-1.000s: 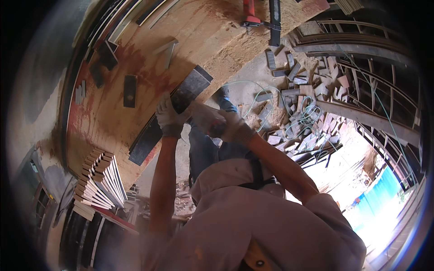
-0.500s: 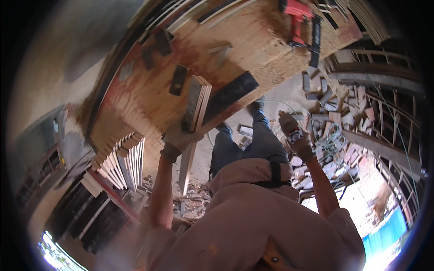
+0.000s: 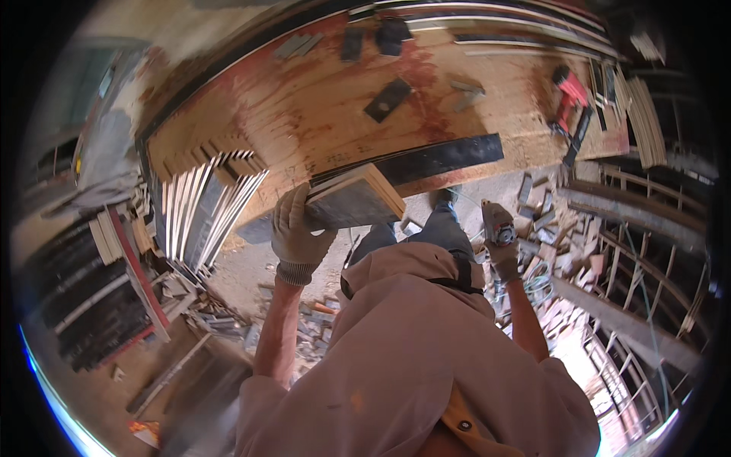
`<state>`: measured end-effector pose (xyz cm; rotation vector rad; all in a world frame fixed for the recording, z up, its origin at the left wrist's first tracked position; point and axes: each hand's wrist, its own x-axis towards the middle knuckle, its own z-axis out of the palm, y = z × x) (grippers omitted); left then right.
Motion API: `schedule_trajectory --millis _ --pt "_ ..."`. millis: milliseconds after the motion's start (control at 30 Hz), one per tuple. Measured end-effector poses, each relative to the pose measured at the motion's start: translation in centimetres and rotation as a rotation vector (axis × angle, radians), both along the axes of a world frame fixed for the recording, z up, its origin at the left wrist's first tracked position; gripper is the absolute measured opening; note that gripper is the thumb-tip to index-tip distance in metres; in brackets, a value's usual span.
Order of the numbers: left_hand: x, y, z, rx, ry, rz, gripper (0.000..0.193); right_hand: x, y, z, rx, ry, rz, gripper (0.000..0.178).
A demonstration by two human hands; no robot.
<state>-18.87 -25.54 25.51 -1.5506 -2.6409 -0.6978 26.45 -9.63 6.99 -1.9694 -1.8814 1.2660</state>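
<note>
At nine o'clock from my chest, my left hand (image 3: 298,228) in its pale work glove grips a stack of thin plywood pieces (image 3: 355,199), fingers curled over the near end and thumb pressed beneath. That stack is tilted, its far edge resting against the front edge of the plywood workbench (image 3: 304,114), just below a long dark strip (image 3: 426,161) that lies along the bench's edge.

Out at three o'clock, my right hand (image 3: 502,251), also gloved, is wrapped tight around a small power tool (image 3: 496,222), fingers closed on its body; it hangs off the bench, over the scrap-covered floor, well apart from the stack.

Toward twelve o'clock on the bench top lies a dark rectangular plate (image 3: 387,100), with a few more small dark pieces (image 3: 373,38) farther back. At two o'clock a red power tool (image 3: 569,97) rests near the bench's right end. At ten o'clock, a fan of thin pale strips (image 3: 209,194) leans on edge against the bench's left end. Below my right hand, offcuts (image 3: 552,228) litter the ground. My knees (image 3: 426,236) show between my two hands.
</note>
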Motion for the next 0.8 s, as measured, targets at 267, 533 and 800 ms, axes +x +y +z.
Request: schedule_trajectory --millis 267,533,800 --pt "-7.1 -9.0 -1.7 0.138 0.278 -0.004 0.065 -7.4 -3.0 4.5 -0.093 -0.001 0.01 0.058" --pt "-15.3 -17.6 -4.0 -0.055 0.086 0.037 0.097 0.1 -2.5 -7.5 0.198 0.097 0.198 0.043" --pt "-25.3 -24.4 -7.0 -0.316 0.144 0.279 0.092 -1.5 -3.1 -5.9 0.07 0.195 0.062 0.03"
